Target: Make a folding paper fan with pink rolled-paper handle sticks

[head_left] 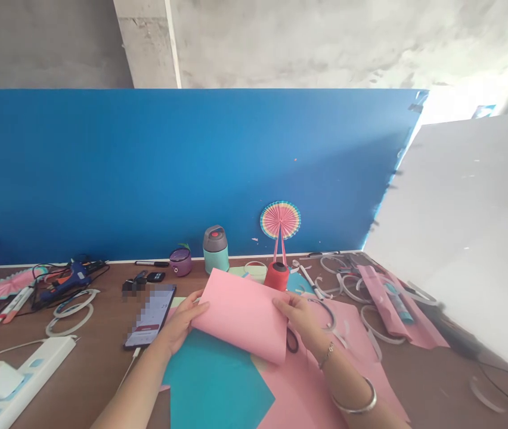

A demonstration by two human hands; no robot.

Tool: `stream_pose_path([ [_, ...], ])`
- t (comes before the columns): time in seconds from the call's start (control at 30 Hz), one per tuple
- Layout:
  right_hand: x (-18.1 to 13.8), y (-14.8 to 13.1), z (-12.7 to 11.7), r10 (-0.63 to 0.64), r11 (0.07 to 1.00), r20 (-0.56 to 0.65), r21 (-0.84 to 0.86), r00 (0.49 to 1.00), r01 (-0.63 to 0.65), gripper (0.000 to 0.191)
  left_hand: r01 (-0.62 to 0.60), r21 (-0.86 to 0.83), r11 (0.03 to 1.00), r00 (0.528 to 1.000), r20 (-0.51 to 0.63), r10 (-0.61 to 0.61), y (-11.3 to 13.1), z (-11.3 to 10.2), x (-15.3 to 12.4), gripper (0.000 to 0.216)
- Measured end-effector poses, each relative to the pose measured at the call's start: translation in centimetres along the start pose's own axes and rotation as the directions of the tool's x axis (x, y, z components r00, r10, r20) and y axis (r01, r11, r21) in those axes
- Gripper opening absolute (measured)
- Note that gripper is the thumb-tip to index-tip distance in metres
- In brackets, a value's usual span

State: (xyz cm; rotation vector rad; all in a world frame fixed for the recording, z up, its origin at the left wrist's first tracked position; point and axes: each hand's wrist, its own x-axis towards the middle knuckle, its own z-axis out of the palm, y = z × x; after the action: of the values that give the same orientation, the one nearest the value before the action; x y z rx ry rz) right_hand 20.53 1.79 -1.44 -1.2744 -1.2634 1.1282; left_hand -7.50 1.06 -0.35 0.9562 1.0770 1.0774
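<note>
A pink paper sheet (242, 314) is folded over on itself above the table, its fold toward me. My left hand (181, 322) grips its left edge with the fingers closed on the paper. At the sheet's right edge my right hand (299, 316) pinches it; bracelets ring that wrist. Under the sheet lie a teal paper sheet (213, 384) and more pink paper (299, 393). Black scissors (291, 342) peek out beside my right hand.
A phone (151, 316) lies left of my hand. A power strip (25, 381), a blue glue gun (68, 280) and white rings (73, 310) sit at left. A teal bottle (216, 249), purple jar (180, 261), red cup (276, 276) and paper fan (280, 220) stand before the blue board (146, 173). Pink strips and rings (383, 298) lie at right.
</note>
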Motion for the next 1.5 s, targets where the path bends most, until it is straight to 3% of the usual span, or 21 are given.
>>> stream_pose_path([
  [0.13,-0.1,-0.4,0.2,-0.007,0.999,0.0,0.045,1.0,0.007,0.029,-0.082,-0.119,0.99,0.993,-0.091,0.071,0.1,0.2,0.3,0.068],
  [0.23,-0.6,-1.0,0.1,0.036,0.999,0.118,-0.013,0.992,-0.035,0.024,-0.162,-0.17,0.972,0.964,-0.238,0.119,0.2,0.4,0.5,0.074],
  [0.3,-1.0,-1.4,0.0,0.131,0.99,0.291,-0.092,0.948,-0.109,0.02,-0.198,-0.182,0.963,0.947,-0.289,0.14,0.1,0.3,0.7,0.072],
  [0.37,-1.4,-1.8,-0.1,0.226,0.972,0.447,-0.168,0.865,-0.166,0.019,-0.226,-0.193,0.955,0.932,-0.326,0.155,0.1,0.2,0.8,0.068],
  [0.43,-1.6,-1.8,0.0,0.269,0.958,0.504,-0.228,0.821,-0.174,0.02,-0.233,-0.215,0.949,0.92,-0.364,0.144,0.0,0.2,0.9,0.064],
  [0.53,-1.5,-1.2,0.4,0.27,0.949,0.464,-0.275,0.844,-0.153,0.013,-0.217,-0.28,0.935,0.926,-0.363,0.107,0.0,0.5,0.7,0.056],
  [0.7,-1.2,-0.3,0.9,0.209,0.966,0.401,-0.226,0.892,-0.125,0.015,-0.075,-0.232,0.97,0.997,-0.045,0.067,-0.1,1.3,0.1,0.051],
  [0.77,-1.3,-0.5,1.0,0.203,0.968,0.393,-0.22,0.897,-0.123,0.017,-0.041,-0.167,0.985,0.999,0.0,0.042,-0.3,1.3,0.0,0.054],
  [0.9,-1.7,-1.3,1.3,0.182,0.977,0.398,-0.175,0.899,-0.12,0.028,-0.069,-0.098,0.993,0.998,0.004,0.07,-0.3,1.2,-0.2,0.056],
  [1.0,-1.9,-1.5,1.3,0.167,0.982,0.337,-0.146,0.926,-0.124,0.035,-0.064,-0.098,0.993,0.996,0.05,0.069,0.0,1.6,-0.5,0.054],
  [1.1,-1.9,-1.4,1.2,0.147,0.986,0.318,-0.12,0.937,-0.114,0.036,-0.047,-0.135,0.99,0.996,0.063,0.056,0.0,2.2,-0.7,0.052],
  [1.3,-1.8,-1.8,1.3,0.199,0.967,0.288,-0.21,0.937,-0.141,0.034,-0.09,-0.169,0.981,0.995,-0.056,0.082,-0.4,2.2,-0.2,0.05],
  [1.5,-1.7,-1.3,1.5,0.204,0.967,0.356,-0.219,0.912,-0.131,0.03,-0.08,-0.133,0.988,0.997,-0.017,0.079,-0.4,2.1,-0.2,0.052],
])
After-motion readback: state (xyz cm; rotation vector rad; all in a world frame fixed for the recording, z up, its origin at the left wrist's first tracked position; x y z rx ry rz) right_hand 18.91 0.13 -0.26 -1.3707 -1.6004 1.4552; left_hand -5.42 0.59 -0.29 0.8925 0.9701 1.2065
